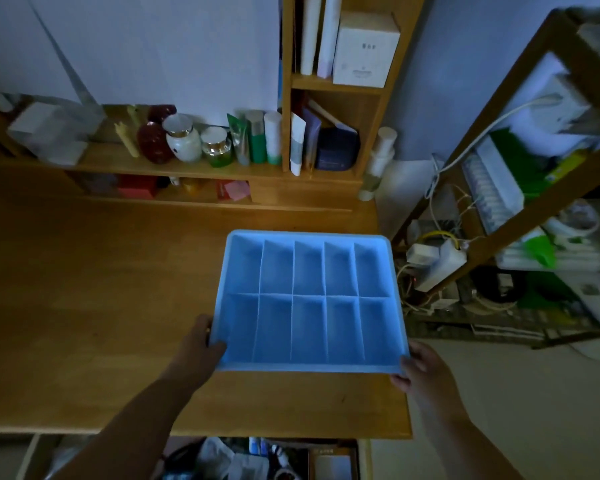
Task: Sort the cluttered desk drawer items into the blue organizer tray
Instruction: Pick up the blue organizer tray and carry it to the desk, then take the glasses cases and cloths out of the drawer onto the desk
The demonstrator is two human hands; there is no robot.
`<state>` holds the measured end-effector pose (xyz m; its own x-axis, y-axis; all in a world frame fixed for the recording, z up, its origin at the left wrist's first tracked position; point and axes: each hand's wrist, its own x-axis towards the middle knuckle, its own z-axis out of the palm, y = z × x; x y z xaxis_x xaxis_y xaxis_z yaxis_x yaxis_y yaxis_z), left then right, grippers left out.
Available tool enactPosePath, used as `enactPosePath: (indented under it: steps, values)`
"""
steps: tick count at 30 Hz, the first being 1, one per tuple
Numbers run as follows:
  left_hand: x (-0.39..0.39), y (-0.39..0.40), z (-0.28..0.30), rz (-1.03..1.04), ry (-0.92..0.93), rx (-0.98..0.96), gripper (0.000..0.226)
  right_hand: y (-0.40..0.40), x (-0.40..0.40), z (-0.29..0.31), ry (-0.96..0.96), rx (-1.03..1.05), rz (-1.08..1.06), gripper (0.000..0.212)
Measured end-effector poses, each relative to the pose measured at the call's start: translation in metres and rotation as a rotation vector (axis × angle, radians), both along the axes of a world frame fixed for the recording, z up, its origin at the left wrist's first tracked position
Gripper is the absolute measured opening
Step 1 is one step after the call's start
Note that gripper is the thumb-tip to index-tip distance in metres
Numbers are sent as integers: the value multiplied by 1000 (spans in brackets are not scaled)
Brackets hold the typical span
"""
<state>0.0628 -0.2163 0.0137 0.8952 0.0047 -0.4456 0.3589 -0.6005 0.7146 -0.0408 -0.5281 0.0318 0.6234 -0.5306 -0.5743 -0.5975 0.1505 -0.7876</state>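
Head view: the left hand [196,344] grips the blue organizer tray [397,299] at its near-left corner, thumb curled over the rim; the right hand [421,370] grips the near-right corner. The tray (ten compartments) sits at the desk's [84,306] right edge, above the open drawer [257,459].

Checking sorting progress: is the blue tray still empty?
Empty. Every compartment of the blue tray shows only bare blue floor; both hands merely grip its near corners.

Dim room, wooden desk [101,289], seemingly pale walls [153,46]
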Motion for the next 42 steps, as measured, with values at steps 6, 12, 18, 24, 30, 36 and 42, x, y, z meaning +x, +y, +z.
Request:
enactPosePath:
  steps: [6,12,18,24,30,36,42]
  values:
    - [-5,-2,-15,131,69,-193,22,3,-2,-8,-54,-9,45,21]
    - [-59,12,-10,289,24,-261,9,12,-35,-19,-25,-508,56,6]
    - [-183,74,-37,-365,142,234,29,60,-108,-53,267,-434,1249,7]
    - [-214,114,-72,-788,-112,584,75,99,-133,-95,567,-430,1741,67]
    - [-205,144,-98,-840,-384,534,18,113,-147,-113,606,-646,1647,64]
    - [-185,137,-99,-791,-219,492,45,91,-132,-107,450,-709,1597,59]
    - [-193,139,-118,-676,-159,420,41,70,-127,-124,235,-679,1618,61]
